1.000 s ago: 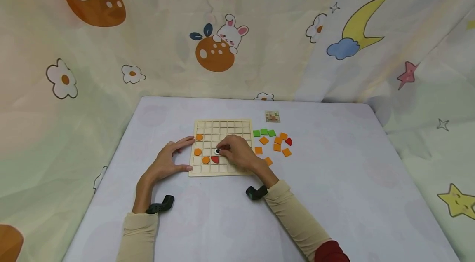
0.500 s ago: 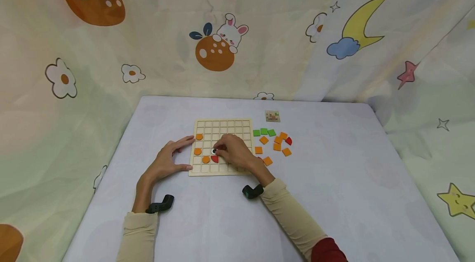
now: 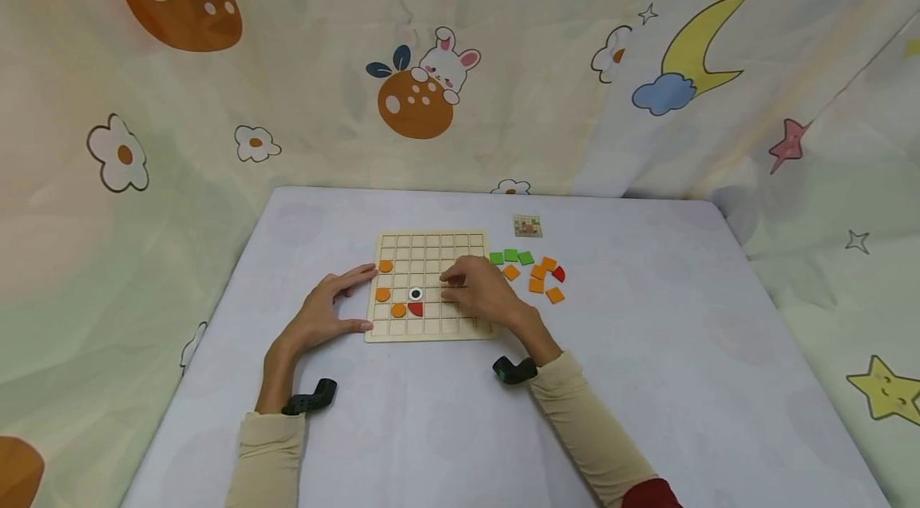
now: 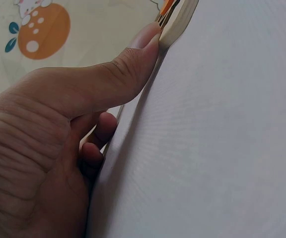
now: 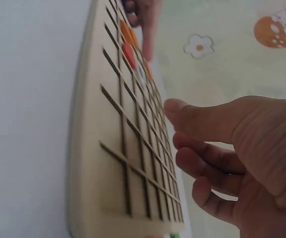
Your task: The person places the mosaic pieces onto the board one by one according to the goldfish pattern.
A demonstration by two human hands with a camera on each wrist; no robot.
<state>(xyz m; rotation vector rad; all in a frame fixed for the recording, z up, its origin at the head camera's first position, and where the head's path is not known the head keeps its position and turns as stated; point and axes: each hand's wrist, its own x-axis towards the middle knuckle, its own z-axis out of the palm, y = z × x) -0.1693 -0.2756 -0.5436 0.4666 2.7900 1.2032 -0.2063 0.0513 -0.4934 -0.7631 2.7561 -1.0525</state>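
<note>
On the wooden grid board [image 3: 430, 284], the black-and-white eye piece [image 3: 415, 295] now sits bare, above the red piece [image 3: 416, 308]. The right hand [image 3: 480, 294] has slid right, fingers loose, holding nothing. The left hand [image 3: 321, 312] stays flat, touching the board's edge.

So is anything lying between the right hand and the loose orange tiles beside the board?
Nothing visible: the right hand sits over the board's right side, and the orange tiles lie just beyond it on bare table.
</note>
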